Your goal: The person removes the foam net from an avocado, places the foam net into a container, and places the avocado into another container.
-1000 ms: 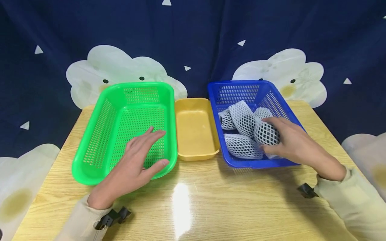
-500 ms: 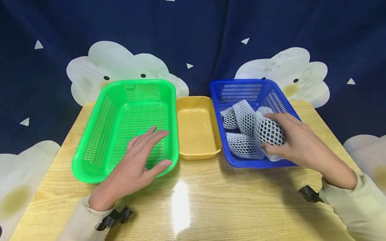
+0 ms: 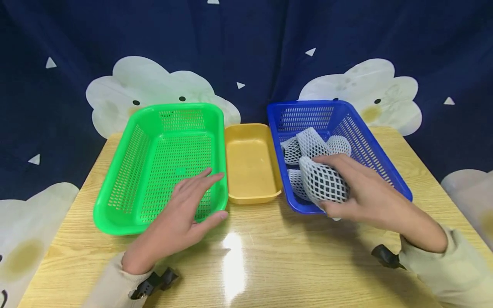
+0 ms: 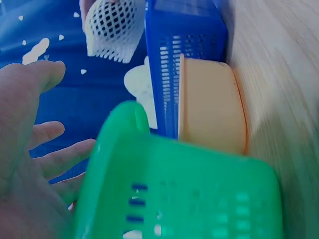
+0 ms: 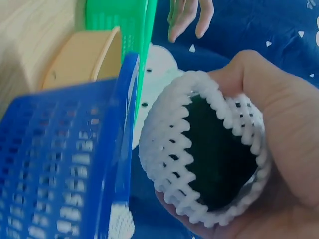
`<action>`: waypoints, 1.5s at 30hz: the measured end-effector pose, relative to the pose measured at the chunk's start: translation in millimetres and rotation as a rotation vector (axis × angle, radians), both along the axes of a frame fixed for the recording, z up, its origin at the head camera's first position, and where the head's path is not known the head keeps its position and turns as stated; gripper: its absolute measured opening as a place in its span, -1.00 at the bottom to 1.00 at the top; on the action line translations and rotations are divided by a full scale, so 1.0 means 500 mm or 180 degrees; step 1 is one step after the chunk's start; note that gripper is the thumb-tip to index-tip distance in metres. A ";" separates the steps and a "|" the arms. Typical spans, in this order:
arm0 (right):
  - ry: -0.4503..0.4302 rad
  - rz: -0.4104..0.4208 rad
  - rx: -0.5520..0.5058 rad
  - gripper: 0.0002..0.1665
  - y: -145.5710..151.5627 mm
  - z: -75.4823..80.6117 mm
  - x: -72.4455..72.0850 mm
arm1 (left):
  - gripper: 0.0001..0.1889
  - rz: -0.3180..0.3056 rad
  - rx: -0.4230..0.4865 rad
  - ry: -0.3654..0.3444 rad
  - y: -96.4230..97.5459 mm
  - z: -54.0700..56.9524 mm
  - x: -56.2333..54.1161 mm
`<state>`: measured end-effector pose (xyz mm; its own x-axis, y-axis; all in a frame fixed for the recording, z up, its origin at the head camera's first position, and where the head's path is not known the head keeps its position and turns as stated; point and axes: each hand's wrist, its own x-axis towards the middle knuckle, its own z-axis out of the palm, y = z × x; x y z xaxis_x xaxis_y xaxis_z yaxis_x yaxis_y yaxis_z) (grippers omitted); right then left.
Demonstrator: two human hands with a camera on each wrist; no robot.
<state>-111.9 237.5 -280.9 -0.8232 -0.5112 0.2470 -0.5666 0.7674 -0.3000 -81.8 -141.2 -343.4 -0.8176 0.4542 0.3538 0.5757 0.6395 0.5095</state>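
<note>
My right hand (image 3: 366,194) grips a rounded dark green object in a white foam net sleeve (image 3: 323,182), raised above the front of the blue basket (image 3: 306,117). In the right wrist view the dark body (image 5: 217,149) shows through the sleeve's open end. Several more white foam-netted pieces (image 3: 311,143) lie in the blue basket; the held one partly hides one at the front. My left hand (image 3: 181,214), fingers spread and holding nothing, hovers over the near right corner of the green basket (image 3: 179,149). Whether it touches the rim, I cannot tell.
A shallow yellow tray (image 3: 252,167) stands between the two baskets, close against both. All three are on a wooden table (image 3: 277,261). Behind it hangs a dark blue curtain (image 3: 254,47) with white clouds.
My right hand has lifted the netted object and carried it left and toward me, uncovering a netted piece behind. My left hand has shifted slightly right and nearer the table's front.
</note>
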 end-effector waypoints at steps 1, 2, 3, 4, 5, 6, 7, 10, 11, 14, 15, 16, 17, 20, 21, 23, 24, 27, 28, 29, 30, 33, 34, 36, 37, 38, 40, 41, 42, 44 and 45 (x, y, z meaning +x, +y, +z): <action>-0.0023 0.0056 -0.0003 0.01 -0.005 -0.001 0.003 | -0.22 -0.0026 0.0006 -0.0008 0.004 0.001 0.000; -0.0045 0.0109 -0.0011 0.01 -0.010 -0.002 0.005 | -0.22 -0.0057 0.0011 -0.0012 0.009 0.002 0.001; -0.0046 0.0172 -0.0025 0.02 -0.014 -0.004 0.008 | -0.24 -0.0093 0.0021 -0.0009 0.013 0.003 0.001; -0.0042 0.0234 -0.0026 0.02 -0.019 -0.006 0.011 | -0.25 -0.0123 0.0026 0.0001 0.017 0.003 0.001; -0.0013 0.0322 -0.0021 0.03 -0.023 -0.010 0.013 | -0.27 -0.0148 0.0024 0.0006 0.021 0.003 0.002; 0.0002 0.0390 -0.0022 0.03 -0.028 -0.014 0.015 | -0.30 -0.0173 0.0026 0.0022 0.025 0.001 0.003; 0.0003 0.0451 -0.0023 0.03 -0.031 -0.017 0.018 | -0.32 -0.0201 0.0032 0.0044 0.028 0.000 0.005; -0.0042 0.0663 -0.0004 0.04 -0.041 -0.027 0.028 | -0.40 -0.0257 0.0047 0.0088 0.037 -0.004 0.012; -0.0062 0.0720 0.0022 0.03 -0.043 -0.029 0.033 | -0.43 -0.0278 0.0048 0.0098 0.041 -0.005 0.014; -0.0199 0.0801 0.0037 0.06 -0.048 -0.031 0.046 | -0.48 -0.0370 0.0039 0.0130 0.051 -0.006 0.021; -0.0234 0.0792 0.0055 0.07 -0.049 -0.031 0.051 | -0.49 -0.0414 0.0039 0.0156 0.055 -0.006 0.023; -0.0251 0.0797 0.0046 0.08 -0.050 -0.029 0.055 | -0.50 -0.0455 0.0040 0.0181 0.058 -0.006 0.025; -0.0262 0.0787 0.0044 0.09 -0.050 -0.028 0.059 | -0.50 -0.0493 0.0045 0.0214 0.062 -0.006 0.026; -0.0342 0.0898 -0.0015 0.11 -0.055 -0.027 0.069 | -0.54 -0.0653 0.0129 0.0378 0.071 -0.006 0.031; -0.0368 0.0990 -0.0031 0.10 -0.056 -0.028 0.071 | -0.56 -0.0703 0.0145 0.0421 0.073 -0.007 0.033; -0.0437 0.1215 -0.0074 0.07 -0.062 -0.034 0.075 | -0.60 -0.0821 0.0188 0.0495 0.078 -0.009 0.036; -0.0495 0.1306 -0.0086 0.05 -0.064 -0.038 0.077 | -0.62 -0.0886 0.0202 0.0528 0.081 -0.010 0.038; -0.0636 0.1516 -0.0123 -0.01 -0.070 -0.053 0.082 | -0.68 -0.1009 0.0195 0.0553 0.088 -0.015 0.045; -0.0695 0.1542 -0.0126 -0.02 -0.071 -0.058 0.083 | -0.71 -0.1029 0.0209 0.0573 0.090 -0.017 0.046; -0.0774 0.1544 -0.0127 -0.03 -0.072 -0.063 0.084 | -0.73 -0.1035 0.0226 0.0588 0.093 -0.018 0.047; -0.0848 0.1545 -0.0135 -0.04 -0.073 -0.067 0.084 | -0.76 -0.1040 0.0252 0.0586 0.094 -0.020 0.048; -0.1097 0.1481 -0.0088 -0.05 -0.076 -0.078 0.086 | -0.83 -0.1041 0.0384 0.0579 0.097 -0.024 0.049; -0.1164 0.1440 -0.0049 -0.04 -0.077 -0.081 0.087 | -0.86 -0.1052 0.0444 0.0576 0.097 -0.026 0.049; -0.1306 0.1372 0.0016 -0.02 -0.080 -0.087 0.088 | -0.90 -0.1091 0.0550 0.0548 0.098 -0.030 0.050; -0.1363 0.1344 0.0053 -0.01 -0.082 -0.089 0.089 | -0.91 -0.1108 0.0588 0.0541 0.098 -0.033 0.051; -0.1395 0.1327 0.0086 0.00 -0.083 -0.092 0.090 | -0.91 -0.1122 0.0613 0.0537 0.099 -0.037 0.051; -0.1437 0.1333 0.0118 0.02 -0.087 -0.099 0.091 | -0.87 -0.1145 0.0646 0.0532 0.102 -0.045 0.052; -0.1455 0.1352 0.0125 0.02 -0.089 -0.103 0.091 | -0.84 -0.1152 0.0635 0.0520 0.104 -0.049 0.053; -0.1439 0.1378 0.0142 0.03 -0.091 -0.107 0.091 | -0.82 -0.1141 0.0595 0.0500 0.107 -0.054 0.054; -0.1380 0.1461 0.0153 0.04 -0.095 -0.117 0.090 | -0.81 -0.1094 0.0488 0.0405 0.112 -0.063 0.058; -0.1353 0.1506 0.0145 0.05 -0.097 -0.122 0.090 | -0.81 -0.1062 0.0416 0.0342 0.115 -0.067 0.060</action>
